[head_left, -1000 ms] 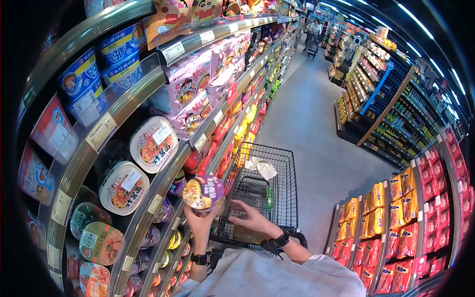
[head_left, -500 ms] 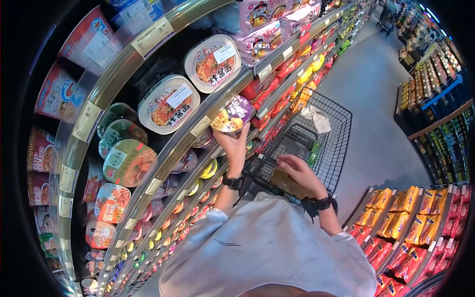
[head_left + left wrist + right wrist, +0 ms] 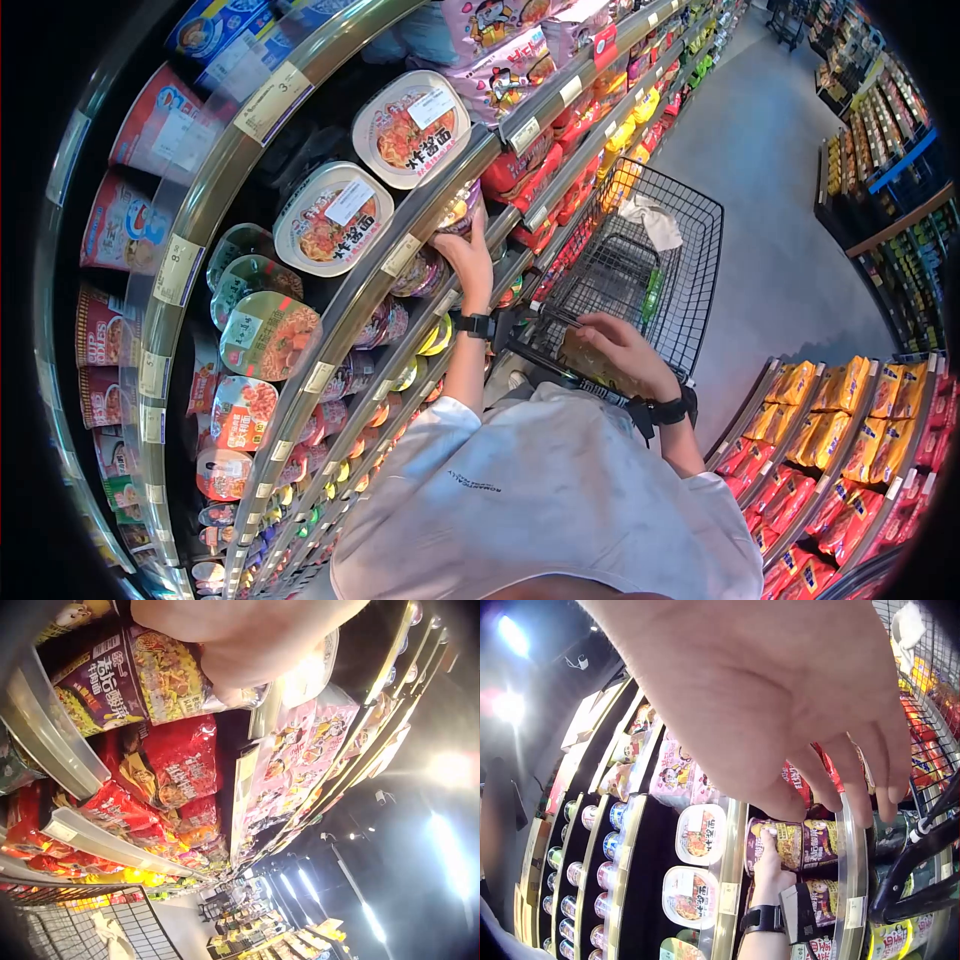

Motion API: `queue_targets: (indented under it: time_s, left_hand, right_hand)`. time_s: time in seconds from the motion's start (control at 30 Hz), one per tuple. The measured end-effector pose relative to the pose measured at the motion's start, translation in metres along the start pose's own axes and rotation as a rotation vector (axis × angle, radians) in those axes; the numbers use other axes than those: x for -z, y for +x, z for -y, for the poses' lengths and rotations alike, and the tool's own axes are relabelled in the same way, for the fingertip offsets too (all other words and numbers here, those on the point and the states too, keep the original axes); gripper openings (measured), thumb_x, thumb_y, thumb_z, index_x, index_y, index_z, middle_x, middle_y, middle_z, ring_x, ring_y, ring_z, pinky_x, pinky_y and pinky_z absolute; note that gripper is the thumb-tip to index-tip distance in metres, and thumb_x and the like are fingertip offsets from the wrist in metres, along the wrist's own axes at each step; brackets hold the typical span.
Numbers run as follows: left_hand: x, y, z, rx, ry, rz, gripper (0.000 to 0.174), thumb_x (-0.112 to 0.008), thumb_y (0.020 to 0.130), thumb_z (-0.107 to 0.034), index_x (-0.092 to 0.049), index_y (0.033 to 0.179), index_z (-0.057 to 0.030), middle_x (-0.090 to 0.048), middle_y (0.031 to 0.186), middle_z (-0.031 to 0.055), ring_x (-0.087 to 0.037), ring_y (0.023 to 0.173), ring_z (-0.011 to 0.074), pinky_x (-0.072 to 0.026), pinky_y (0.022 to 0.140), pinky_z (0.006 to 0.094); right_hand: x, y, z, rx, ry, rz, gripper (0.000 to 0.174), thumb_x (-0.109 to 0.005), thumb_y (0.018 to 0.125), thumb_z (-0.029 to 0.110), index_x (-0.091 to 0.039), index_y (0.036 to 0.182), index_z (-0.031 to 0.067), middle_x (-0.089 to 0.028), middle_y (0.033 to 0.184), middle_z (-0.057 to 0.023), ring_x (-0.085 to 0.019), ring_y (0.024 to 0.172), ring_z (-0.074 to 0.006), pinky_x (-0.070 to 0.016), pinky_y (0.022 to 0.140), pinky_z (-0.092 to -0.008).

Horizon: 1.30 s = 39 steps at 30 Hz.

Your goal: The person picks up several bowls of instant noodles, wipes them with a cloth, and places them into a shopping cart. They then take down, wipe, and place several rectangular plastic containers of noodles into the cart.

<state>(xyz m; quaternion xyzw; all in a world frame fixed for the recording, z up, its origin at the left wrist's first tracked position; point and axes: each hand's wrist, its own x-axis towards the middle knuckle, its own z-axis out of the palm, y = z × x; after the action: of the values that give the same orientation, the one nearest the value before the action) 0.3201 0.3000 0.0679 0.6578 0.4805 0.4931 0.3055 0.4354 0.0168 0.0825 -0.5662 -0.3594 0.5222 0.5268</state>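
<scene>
1. The right hand [image 3: 628,352] is by the near end of the shopping cart [image 3: 700,270], fingers relaxed and holding nothing, well apart from the shelves.
2. The left hand [image 3: 466,264] is nearer the goods, its fingers curled around a purple noodle cup [image 3: 787,841].
3. That cup lies forward of the left palm, beside another purple cup [image 3: 821,844]; its long axis is too covered to tell.
4. White bowls [image 3: 410,128] sit one shelf higher.

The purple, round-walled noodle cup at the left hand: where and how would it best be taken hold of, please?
The purple cup is likely best gripped round its curved side wall, from the aisle, as the left hand does: that wall faces outward, while the glossy shelf rail above and a similar printed cup beneath crowd its top and base.
</scene>
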Motion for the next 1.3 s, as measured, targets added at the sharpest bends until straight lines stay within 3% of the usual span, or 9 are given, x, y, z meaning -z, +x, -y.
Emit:
queue_targets:
  time_s: [0.13,0.2,0.23,0.37,0.5,0.77,1.1,1.2,1.3]
  left_hand:
    - [-0.007,0.014,0.013,-0.108,0.033,0.004,0.08,-0.07,0.093,-0.039,-0.035,0.135,0.0195,-0.04,0.14,0.0389,-0.042,0.129,0.0447,-0.0276,0.112,0.0467]
    - [-0.011,0.013,0.018,-0.13,0.116,-0.083,0.057,-0.064,0.096,-0.032,-0.053,0.113,0.0212,-0.055,0.115,0.0404,-0.052,0.108,0.0529,-0.0359,0.099,0.0533]
    - [-0.01,0.01,0.015,0.023,0.147,0.003,0.062,-0.062,0.096,-0.029,-0.044,0.126,0.0228,-0.048,0.125,0.0432,-0.046,0.119,0.0533,-0.0333,0.104,0.0534]
    - [-0.022,-0.012,0.028,-0.026,0.159,-0.024,0.083,-0.059,0.097,-0.027,-0.011,0.146,0.0209,-0.023,0.147,0.0449,-0.025,0.139,0.0529,-0.0202,0.117,0.0512]
    - [-0.017,-0.026,0.011,0.028,0.156,0.05,0.082,-0.056,0.097,-0.023,-0.007,0.148,0.0196,-0.01,0.154,0.0425,-0.009,0.148,0.0497,-0.011,0.123,0.0481]
    - [-0.026,-0.031,0.018,0.029,0.163,0.119,0.083,-0.054,0.097,-0.028,-0.008,0.15,0.0162,-0.01,0.159,0.0359,-0.008,0.151,0.0427,-0.0082,0.123,0.0426]
    - [-0.002,-0.037,0.021,-0.06,0.149,0.299,0.083,-0.06,0.091,-0.017,-0.01,0.152,0.0122,-0.014,0.156,0.0382,-0.009,0.149,0.0493,-0.0117,0.122,0.0495]
    - [0.016,-0.074,0.015,0.014,-0.042,0.613,0.072,-0.064,0.092,-0.022,-0.032,0.147,0.0099,-0.043,0.145,0.0315,-0.042,0.137,0.04,-0.0331,0.114,0.0435]
    - [0.035,-0.115,0.015,-0.039,-0.201,1.184,0.067,-0.073,0.088,-0.031,-0.049,0.137,0.0078,-0.055,0.135,0.0262,-0.051,0.129,0.0378,-0.0406,0.107,0.0418]
  right_hand:
    - [0.01,-0.011,-0.002,0.011,0.004,-0.014,0.036,-0.056,0.103,0.024,-0.055,0.129,-0.0013,-0.067,0.116,-0.0087,-0.063,0.111,-0.015,-0.0483,0.098,-0.0296]
    - [0.015,-0.017,-0.008,0.018,0.015,-0.023,0.035,-0.056,0.104,0.023,-0.055,0.129,-0.0011,-0.067,0.116,-0.0088,-0.063,0.112,-0.0152,-0.0482,0.098,-0.0295]
    - [0.017,-0.021,-0.011,0.025,0.024,-0.031,0.035,-0.055,0.104,0.023,-0.055,0.13,-0.0008,-0.067,0.116,-0.0088,-0.063,0.112,-0.0155,-0.0481,0.098,-0.0294]
    - [0.031,-0.038,-0.014,-0.019,0.048,-0.068,0.034,-0.055,0.104,0.021,-0.056,0.13,-0.0007,-0.066,0.116,-0.0086,-0.062,0.112,-0.0154,-0.0479,0.099,-0.0292]
    - [0.052,-0.049,-0.029,-0.01,0.06,-0.092,0.032,-0.054,0.104,0.02,-0.057,0.128,-0.0011,-0.067,0.115,-0.0082,-0.062,0.11,-0.0148,-0.0479,0.099,-0.0292]
    - [0.056,-0.049,-0.041,-0.045,0.108,-0.112,0.033,-0.054,0.104,0.02,-0.057,0.126,-0.003,-0.068,0.11,-0.0089,-0.064,0.106,-0.0154,-0.0486,0.097,-0.0291]
    - [0.019,-0.042,-0.022,-0.057,0.024,-0.128,0.034,-0.053,0.104,0.021,-0.056,0.128,-0.0021,-0.068,0.112,-0.0087,-0.062,0.109,-0.0142,-0.0478,0.096,-0.028]
    - [0.02,-0.044,-0.015,-0.103,-0.068,-0.158,0.034,-0.053,0.104,0.021,-0.055,0.129,-0.0019,-0.067,0.113,-0.0087,-0.061,0.109,-0.0139,-0.0478,0.096,-0.0277]
    - [0.028,-0.053,-0.02,-0.118,-0.008,-0.283,0.033,-0.053,0.103,0.022,-0.057,0.127,-0.0016,-0.068,0.109,-0.0082,-0.062,0.105,-0.0137,-0.0491,0.094,-0.0277]
